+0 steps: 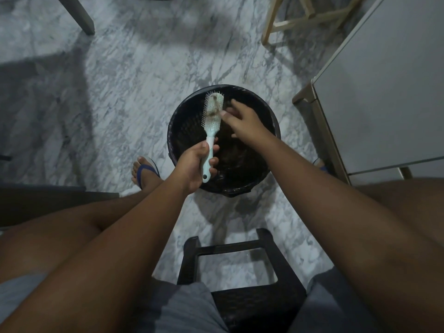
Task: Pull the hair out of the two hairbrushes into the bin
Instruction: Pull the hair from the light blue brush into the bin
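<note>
A pale mint hairbrush point(212, 121) is held over a round black bin point(182, 123) on the floor. My left hand point(195, 164) grips its handle, bristles facing up. A brown clump of hair point(215, 107) is tangled in the bristles. My right hand point(240, 121) hovers just right of the brush head, thumb tip touching its edge and fingers loosely curled over the bin; whether it pinches any hair I cannot tell. Dark hair lies inside the bin. Only one hairbrush is in view.
A grey marble floor point(115, 97) surrounds the bin. A white cabinet point(384, 87) stands at the right, a wooden stool point(300, 18) behind it, a dark plastic stool point(240, 267) between my knees. My left foot in a blue sandal point(144, 171) is beside the bin.
</note>
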Available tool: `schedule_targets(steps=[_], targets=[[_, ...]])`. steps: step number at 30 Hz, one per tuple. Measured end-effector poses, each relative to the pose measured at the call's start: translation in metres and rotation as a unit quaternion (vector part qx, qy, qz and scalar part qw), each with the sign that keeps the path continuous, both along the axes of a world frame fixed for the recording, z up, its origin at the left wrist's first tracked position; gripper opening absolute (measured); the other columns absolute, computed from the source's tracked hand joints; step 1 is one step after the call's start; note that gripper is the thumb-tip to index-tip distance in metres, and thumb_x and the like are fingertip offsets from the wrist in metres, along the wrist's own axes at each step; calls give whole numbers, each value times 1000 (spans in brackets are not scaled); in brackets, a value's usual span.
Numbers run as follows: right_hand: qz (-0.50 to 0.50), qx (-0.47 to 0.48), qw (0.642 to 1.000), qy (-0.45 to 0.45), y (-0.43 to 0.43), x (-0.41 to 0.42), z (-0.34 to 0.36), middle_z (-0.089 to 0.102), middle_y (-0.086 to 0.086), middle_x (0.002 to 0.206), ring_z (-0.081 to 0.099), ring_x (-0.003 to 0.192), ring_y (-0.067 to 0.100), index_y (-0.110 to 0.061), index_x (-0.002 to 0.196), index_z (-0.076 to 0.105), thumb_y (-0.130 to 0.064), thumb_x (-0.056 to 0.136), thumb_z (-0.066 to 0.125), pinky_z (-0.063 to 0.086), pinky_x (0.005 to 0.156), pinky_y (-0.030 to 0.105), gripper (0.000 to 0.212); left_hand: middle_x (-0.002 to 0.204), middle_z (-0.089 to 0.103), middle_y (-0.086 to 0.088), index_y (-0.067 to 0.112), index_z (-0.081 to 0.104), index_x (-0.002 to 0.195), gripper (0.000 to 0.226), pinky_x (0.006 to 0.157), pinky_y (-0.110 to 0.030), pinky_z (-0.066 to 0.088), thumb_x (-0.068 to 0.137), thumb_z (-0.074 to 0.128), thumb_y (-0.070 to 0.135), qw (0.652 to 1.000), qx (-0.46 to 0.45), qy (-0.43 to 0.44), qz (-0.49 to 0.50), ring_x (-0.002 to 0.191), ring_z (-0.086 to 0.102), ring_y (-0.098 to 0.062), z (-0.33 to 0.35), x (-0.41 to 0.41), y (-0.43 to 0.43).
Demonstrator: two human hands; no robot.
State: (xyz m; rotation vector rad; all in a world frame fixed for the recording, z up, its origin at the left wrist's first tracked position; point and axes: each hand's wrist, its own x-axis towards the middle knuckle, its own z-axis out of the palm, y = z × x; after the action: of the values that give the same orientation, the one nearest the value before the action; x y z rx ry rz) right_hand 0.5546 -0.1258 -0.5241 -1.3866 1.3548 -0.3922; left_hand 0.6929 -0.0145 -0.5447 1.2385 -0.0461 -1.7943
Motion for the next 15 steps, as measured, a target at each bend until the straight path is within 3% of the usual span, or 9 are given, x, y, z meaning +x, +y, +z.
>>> schedule_targets(steps=[2, 4, 9, 12, 15], targets=[[53, -100, 992, 57, 0, 1, 3, 73, 3, 105, 67, 92, 9, -12, 121, 69, -34, 97, 59, 53, 84, 32, 34, 95, 57, 2, 12, 57, 128, 32, 45, -20, 39, 102, 39, 18, 1000, 0, -2, 4, 55, 46, -7, 1, 0, 0], [49, -178, 980, 73, -1, 0, 5, 69, -2, 79, 59, 67, 5, -8, 93, 75, -24, 99, 57, 43, 69, 24, 25, 95, 57, 1, 12, 57, 127, 31, 45, -20, 40, 102, 40, 19, 1000, 3, -6, 8, 55, 46, -7, -1, 2, 0], [16, -272, 961, 42, -6, 3, 19, 60, -6, 71, 54, 63, 7, -10, 88, 69, -22, 100, 52, 41, 62, 22, 24, 94, 55, -2, 11, 61, 114, 25, 45, -21, 38, 103, 40, 19, 998, 21, -49, -11, 54, 46, -7, -1, -1, 0], [-40, -325, 944, -35, -6, 8, 40, 53, -7, 70, 47, 60, 3, -2, 87, 62, -15, 103, 47, 38, 58, 20, 25, 94, 56, -1, 11, 59, 117, 25, 44, -21, 38, 102, 40, 16, 998, 37, -46, 12, 53, 45, -7, -4, -6, -1], [-109, -373, 916, -94, -12, 14, 58, 50, -12, 70, 50, 62, 5, -7, 86, 55, -12, 104, 42, 42, 57, 26, 24, 94, 56, 1, 13, 58, 118, 24, 43, -21, 38, 102, 40, 16, 998, 44, -45, 27, 52, 45, -6, -7, -3, 2]])
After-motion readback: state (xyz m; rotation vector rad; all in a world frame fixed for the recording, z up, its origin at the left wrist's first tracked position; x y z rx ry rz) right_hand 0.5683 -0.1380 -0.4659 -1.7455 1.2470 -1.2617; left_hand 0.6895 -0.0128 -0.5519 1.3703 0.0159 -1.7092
